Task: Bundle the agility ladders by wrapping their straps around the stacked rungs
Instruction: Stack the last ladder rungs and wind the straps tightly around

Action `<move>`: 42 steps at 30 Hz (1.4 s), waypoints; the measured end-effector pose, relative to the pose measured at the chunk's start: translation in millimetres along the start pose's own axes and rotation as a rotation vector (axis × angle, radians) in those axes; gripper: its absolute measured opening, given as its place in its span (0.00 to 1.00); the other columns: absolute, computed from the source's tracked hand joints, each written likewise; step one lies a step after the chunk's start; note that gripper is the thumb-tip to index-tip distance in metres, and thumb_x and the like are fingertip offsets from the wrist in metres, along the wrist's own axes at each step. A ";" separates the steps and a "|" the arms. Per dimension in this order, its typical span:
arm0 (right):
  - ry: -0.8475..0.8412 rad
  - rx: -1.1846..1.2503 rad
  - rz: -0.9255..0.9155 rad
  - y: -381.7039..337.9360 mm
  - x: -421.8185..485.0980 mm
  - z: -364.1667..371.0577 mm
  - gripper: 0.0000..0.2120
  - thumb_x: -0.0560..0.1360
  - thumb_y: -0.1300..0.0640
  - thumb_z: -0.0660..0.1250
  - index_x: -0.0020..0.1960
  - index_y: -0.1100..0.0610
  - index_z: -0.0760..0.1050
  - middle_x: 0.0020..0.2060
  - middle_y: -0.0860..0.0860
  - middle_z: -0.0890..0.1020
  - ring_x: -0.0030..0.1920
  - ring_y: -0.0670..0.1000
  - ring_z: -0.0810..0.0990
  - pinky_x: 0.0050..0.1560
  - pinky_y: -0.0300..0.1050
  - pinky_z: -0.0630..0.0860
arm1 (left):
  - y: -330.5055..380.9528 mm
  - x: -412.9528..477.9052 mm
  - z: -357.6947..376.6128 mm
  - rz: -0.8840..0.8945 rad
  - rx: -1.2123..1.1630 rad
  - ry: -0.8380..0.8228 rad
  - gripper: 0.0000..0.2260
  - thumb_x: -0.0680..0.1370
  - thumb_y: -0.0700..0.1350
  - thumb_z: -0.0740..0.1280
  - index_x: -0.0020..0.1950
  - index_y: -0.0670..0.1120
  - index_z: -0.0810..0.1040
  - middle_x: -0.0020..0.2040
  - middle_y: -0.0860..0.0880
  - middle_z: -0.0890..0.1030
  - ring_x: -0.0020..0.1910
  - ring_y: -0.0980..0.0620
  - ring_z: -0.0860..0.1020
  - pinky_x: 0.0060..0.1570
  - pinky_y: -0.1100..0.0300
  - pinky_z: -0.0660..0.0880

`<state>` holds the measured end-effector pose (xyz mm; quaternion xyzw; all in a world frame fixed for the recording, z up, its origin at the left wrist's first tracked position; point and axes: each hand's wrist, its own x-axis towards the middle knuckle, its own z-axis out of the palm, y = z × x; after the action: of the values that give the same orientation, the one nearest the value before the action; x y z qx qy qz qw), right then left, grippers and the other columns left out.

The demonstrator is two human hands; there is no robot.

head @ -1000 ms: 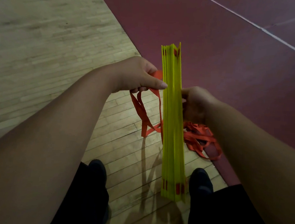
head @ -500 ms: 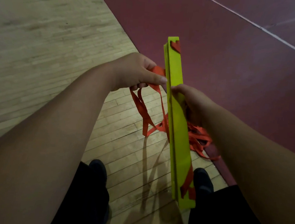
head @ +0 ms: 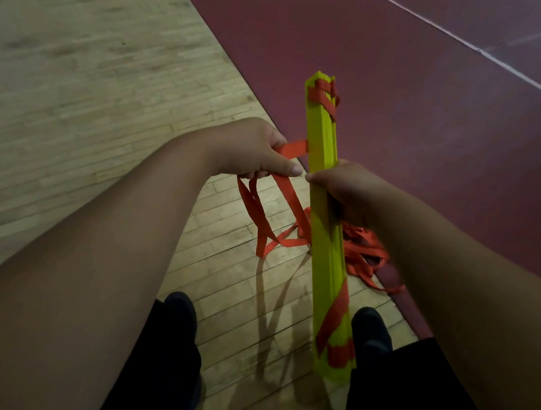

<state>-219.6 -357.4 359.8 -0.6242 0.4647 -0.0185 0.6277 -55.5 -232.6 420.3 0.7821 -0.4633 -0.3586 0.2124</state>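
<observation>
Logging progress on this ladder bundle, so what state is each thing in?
Stacked rungs: gathered in one stack, held tilted.
Orange straps: mostly loose, hanging in loops; some cross the stack near both ends.
Left hand: pinches a strap.
Right hand: grips the stack's middle.

Dim, underexposed indoor shot. Wood floor [head: 77, 92] is brightest upper left, soft and smeared there. Forearms [head: 103, 256] and lower corners go near-black. Thin strap shadows [head: 267, 305] fall toward the camera. Yellow rungs [head: 323, 150] are sharp.
</observation>
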 end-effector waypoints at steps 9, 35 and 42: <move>-0.150 -0.048 0.029 -0.2 -1.1 -14.4 0.18 0.82 0.62 0.71 0.70 0.64 0.75 0.64 0.63 0.79 0.59 0.62 0.85 0.56 0.61 0.85 | -2.5 8.6 2.9 -0.049 -0.029 -0.011 0.11 0.78 0.56 0.78 0.49 0.49 0.86 0.33 0.51 0.77 0.31 0.57 0.73 0.32 0.63 0.72; -0.043 0.011 -0.091 3.9 0.7 -2.0 0.16 0.77 0.57 0.79 0.59 0.57 0.78 0.48 0.59 0.88 0.48 0.57 0.90 0.50 0.58 0.87 | -4.3 8.3 -1.9 -0.090 -0.068 -0.061 0.15 0.80 0.54 0.77 0.58 0.44 0.84 0.34 0.51 0.79 0.31 0.55 0.72 0.34 0.61 0.71; 0.084 -0.230 0.090 13.1 7.8 -1.9 0.25 0.68 0.44 0.85 0.52 0.60 0.81 0.44 0.57 0.88 0.44 0.57 0.88 0.51 0.58 0.87 | 1.4 2.3 1.9 -0.138 0.033 -0.167 0.14 0.80 0.53 0.77 0.63 0.49 0.84 0.39 0.52 0.86 0.30 0.57 0.77 0.38 0.59 0.76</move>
<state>-223.6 -360.7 345.3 -0.6693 0.5171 0.0372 0.5322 -57.0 -235.4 419.1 0.7830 -0.4304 -0.4284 0.1349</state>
